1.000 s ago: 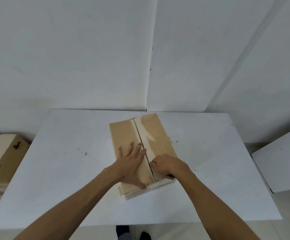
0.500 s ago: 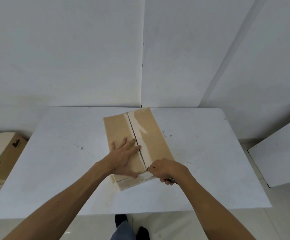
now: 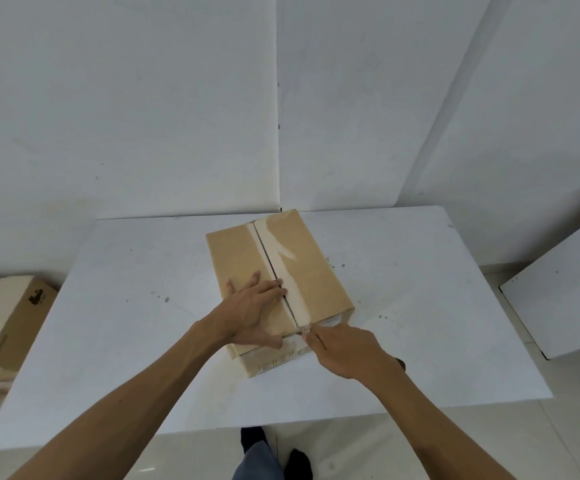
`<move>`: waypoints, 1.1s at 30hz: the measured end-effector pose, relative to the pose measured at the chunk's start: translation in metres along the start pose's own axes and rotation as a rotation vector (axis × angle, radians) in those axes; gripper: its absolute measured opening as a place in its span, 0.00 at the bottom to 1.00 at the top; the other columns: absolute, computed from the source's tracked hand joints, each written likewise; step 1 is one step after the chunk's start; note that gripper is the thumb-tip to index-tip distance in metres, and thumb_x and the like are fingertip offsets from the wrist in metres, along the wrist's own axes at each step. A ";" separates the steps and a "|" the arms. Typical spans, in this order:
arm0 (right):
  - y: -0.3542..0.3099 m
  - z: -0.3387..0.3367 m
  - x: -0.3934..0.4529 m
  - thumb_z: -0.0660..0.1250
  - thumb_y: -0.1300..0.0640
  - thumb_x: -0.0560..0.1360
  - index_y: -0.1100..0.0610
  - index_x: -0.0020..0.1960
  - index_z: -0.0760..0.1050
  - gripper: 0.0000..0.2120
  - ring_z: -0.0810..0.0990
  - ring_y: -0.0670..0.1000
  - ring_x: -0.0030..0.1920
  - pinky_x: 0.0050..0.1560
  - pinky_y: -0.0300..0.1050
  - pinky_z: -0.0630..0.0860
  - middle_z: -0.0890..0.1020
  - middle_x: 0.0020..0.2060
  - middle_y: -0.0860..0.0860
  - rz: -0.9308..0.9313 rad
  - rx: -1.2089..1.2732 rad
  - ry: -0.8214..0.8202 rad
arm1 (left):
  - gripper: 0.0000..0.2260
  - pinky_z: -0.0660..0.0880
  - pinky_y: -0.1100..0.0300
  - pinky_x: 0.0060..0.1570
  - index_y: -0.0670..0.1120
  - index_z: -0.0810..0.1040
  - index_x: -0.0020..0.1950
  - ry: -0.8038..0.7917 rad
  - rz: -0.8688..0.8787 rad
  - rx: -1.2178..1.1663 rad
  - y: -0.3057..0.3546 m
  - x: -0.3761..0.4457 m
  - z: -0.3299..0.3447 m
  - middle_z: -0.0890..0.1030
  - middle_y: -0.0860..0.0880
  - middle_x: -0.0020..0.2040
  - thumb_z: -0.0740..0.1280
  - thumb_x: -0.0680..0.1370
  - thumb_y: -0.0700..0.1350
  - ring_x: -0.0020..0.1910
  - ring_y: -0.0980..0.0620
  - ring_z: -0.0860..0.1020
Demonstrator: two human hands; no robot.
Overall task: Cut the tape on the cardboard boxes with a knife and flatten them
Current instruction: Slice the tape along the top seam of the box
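the left hand (image 3: 253, 310) lies flat, fingers spread, on the box (image 3: 302, 268). the right hand (image 3: 345, 349) grips a knife (image 3: 399, 362) at the box's near edge.

Open desk on both sides; the box and my own hands block the middle.

I see bare desk (image 3: 115, 341) to the left of the cardboard box (image 3: 302, 271) and more to its right, wide enough on each side for a hand to pass. The box stands mid-desk, its far end close to the wall (image 3: 177, 116), so I find little room behind it. My left hand (image 3: 253, 306) lies flat on the box's left flap and my right hand (image 3: 347, 348) sits at its near right corner, crowding the near edge. Off the desk, another box (image 3: 7, 320) stands on the floor to the left, and a white board (image 3: 565, 292) to the right.
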State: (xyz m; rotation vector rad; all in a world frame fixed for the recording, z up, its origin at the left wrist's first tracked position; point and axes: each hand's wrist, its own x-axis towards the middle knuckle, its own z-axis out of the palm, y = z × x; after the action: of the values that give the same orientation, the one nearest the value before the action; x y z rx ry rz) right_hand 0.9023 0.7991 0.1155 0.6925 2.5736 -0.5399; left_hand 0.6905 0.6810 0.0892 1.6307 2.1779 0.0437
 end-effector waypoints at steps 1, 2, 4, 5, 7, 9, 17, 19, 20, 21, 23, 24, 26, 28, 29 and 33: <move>-0.001 0.003 0.001 0.45 0.41 0.87 0.52 0.53 0.71 0.21 0.79 0.53 0.43 0.48 0.51 0.76 0.80 0.45 0.51 -0.006 -0.040 0.036 | 0.50 0.50 0.23 0.72 0.55 0.58 0.82 0.005 -0.001 -0.006 -0.001 0.002 -0.001 0.55 0.58 0.83 0.67 0.65 0.74 0.84 0.44 0.45; -0.002 0.006 0.001 0.45 0.41 0.87 0.52 0.54 0.70 0.20 0.79 0.53 0.42 0.45 0.50 0.76 0.80 0.45 0.51 -0.008 -0.076 0.068 | 0.50 0.51 0.23 0.72 0.55 0.58 0.82 0.009 -0.004 -0.011 -0.002 0.004 -0.002 0.55 0.58 0.83 0.68 0.65 0.74 0.84 0.44 0.45; -0.005 0.011 0.003 0.46 0.41 0.86 0.53 0.55 0.71 0.21 0.79 0.53 0.42 0.43 0.49 0.76 0.81 0.45 0.50 -0.019 -0.133 0.130 | 0.49 0.51 0.24 0.72 0.56 0.58 0.83 0.012 -0.012 -0.014 -0.001 0.008 -0.004 0.56 0.58 0.83 0.70 0.67 0.73 0.84 0.44 0.46; -0.006 0.013 0.004 0.47 0.40 0.86 0.53 0.57 0.72 0.21 0.79 0.53 0.43 0.43 0.48 0.74 0.81 0.46 0.50 -0.032 -0.159 0.164 | 0.48 0.51 0.24 0.72 0.55 0.58 0.83 0.011 -0.013 -0.010 -0.001 0.010 -0.005 0.56 0.58 0.83 0.71 0.68 0.72 0.84 0.44 0.46; -0.006 0.015 0.004 0.48 0.40 0.86 0.54 0.61 0.72 0.21 0.78 0.52 0.46 0.46 0.49 0.72 0.81 0.50 0.50 -0.068 -0.204 0.244 | 0.48 0.51 0.24 0.72 0.55 0.58 0.83 0.005 -0.016 0.003 0.002 0.013 -0.006 0.56 0.57 0.83 0.71 0.68 0.71 0.83 0.43 0.46; -0.006 0.017 0.005 0.49 0.41 0.86 0.54 0.64 0.72 0.21 0.80 0.53 0.53 0.51 0.50 0.72 0.82 0.53 0.50 -0.091 -0.218 0.317 | 0.48 0.52 0.24 0.72 0.54 0.58 0.83 -0.004 -0.022 0.010 0.005 0.013 -0.006 0.55 0.57 0.83 0.71 0.68 0.71 0.83 0.43 0.46; -0.003 0.021 0.004 0.48 0.41 0.86 0.54 0.64 0.71 0.22 0.81 0.53 0.52 0.52 0.50 0.70 0.82 0.52 0.51 -0.079 -0.233 0.270 | 0.50 0.52 0.25 0.73 0.53 0.58 0.83 -0.022 -0.021 0.026 0.004 0.015 -0.005 0.55 0.56 0.84 0.70 0.67 0.72 0.83 0.43 0.46; -0.004 0.023 0.004 0.48 0.41 0.86 0.54 0.63 0.71 0.21 0.81 0.53 0.51 0.49 0.49 0.67 0.82 0.51 0.51 -0.078 -0.230 0.275 | 0.51 0.53 0.25 0.72 0.53 0.57 0.83 -0.025 -0.020 0.032 0.005 0.015 -0.005 0.55 0.56 0.84 0.67 0.65 0.73 0.83 0.43 0.47; -0.004 0.024 0.004 0.48 0.41 0.86 0.54 0.63 0.71 0.21 0.81 0.53 0.50 0.48 0.49 0.67 0.82 0.51 0.51 -0.077 -0.225 0.283 | 0.52 0.53 0.25 0.72 0.52 0.57 0.83 -0.024 -0.021 0.033 0.005 0.014 -0.005 0.55 0.55 0.84 0.65 0.64 0.74 0.83 0.43 0.47; -0.005 0.024 0.005 0.48 0.41 0.86 0.54 0.63 0.71 0.21 0.81 0.53 0.50 0.48 0.49 0.68 0.82 0.51 0.51 -0.077 -0.221 0.292 | 0.53 0.54 0.25 0.73 0.52 0.57 0.83 -0.023 -0.020 0.037 0.005 0.014 -0.004 0.55 0.55 0.84 0.63 0.63 0.75 0.83 0.43 0.47; -0.006 0.025 0.007 0.48 0.41 0.86 0.54 0.63 0.71 0.21 0.81 0.53 0.50 0.47 0.48 0.67 0.82 0.51 0.51 -0.079 -0.225 0.296 | 0.53 0.54 0.26 0.73 0.51 0.58 0.83 -0.021 -0.016 0.050 0.006 0.012 -0.004 0.55 0.55 0.84 0.63 0.63 0.75 0.83 0.43 0.47; -0.006 0.026 0.008 0.48 0.42 0.86 0.54 0.64 0.71 0.21 0.81 0.54 0.50 0.46 0.48 0.67 0.82 0.51 0.52 -0.080 -0.229 0.299 | 0.52 0.55 0.26 0.73 0.51 0.58 0.83 -0.019 -0.014 0.055 0.007 0.012 -0.003 0.55 0.55 0.84 0.65 0.64 0.74 0.83 0.43 0.48; -0.007 0.027 0.009 0.48 0.42 0.86 0.55 0.65 0.71 0.21 0.81 0.54 0.50 0.46 0.48 0.67 0.83 0.52 0.52 -0.074 -0.227 0.302 | 0.50 0.55 0.27 0.73 0.50 0.59 0.83 -0.012 -0.010 0.062 0.008 0.011 -0.003 0.55 0.54 0.84 0.69 0.67 0.72 0.83 0.43 0.48; -0.008 0.029 0.010 0.48 0.42 0.86 0.55 0.66 0.70 0.22 0.81 0.55 0.50 0.46 0.47 0.66 0.83 0.52 0.52 -0.060 -0.229 0.304 | 0.49 0.56 0.28 0.73 0.49 0.61 0.82 0.000 -0.006 0.065 0.009 0.011 -0.003 0.57 0.53 0.83 0.70 0.68 0.71 0.83 0.44 0.49; -0.009 0.029 0.010 0.48 0.42 0.86 0.55 0.66 0.70 0.21 0.81 0.55 0.50 0.45 0.47 0.66 0.83 0.52 0.52 -0.052 -0.232 0.308 | 0.48 0.57 0.29 0.73 0.49 0.61 0.82 0.004 -0.005 0.064 0.010 0.010 -0.002 0.57 0.53 0.83 0.70 0.68 0.70 0.83 0.44 0.50; -0.012 0.030 0.009 0.48 0.42 0.86 0.54 0.63 0.71 0.21 0.78 0.54 0.44 0.43 0.48 0.66 0.82 0.48 0.52 0.006 -0.217 0.341 | 0.46 0.56 0.30 0.75 0.49 0.61 0.82 0.017 -0.018 0.045 0.010 0.009 0.003 0.58 0.53 0.83 0.71 0.70 0.68 0.83 0.44 0.49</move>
State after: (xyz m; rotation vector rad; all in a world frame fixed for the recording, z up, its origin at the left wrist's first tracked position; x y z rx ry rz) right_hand 0.8979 0.7789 0.0887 0.7704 2.8845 -0.1434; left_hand 0.6985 0.6914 0.0863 1.6409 2.2213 0.0037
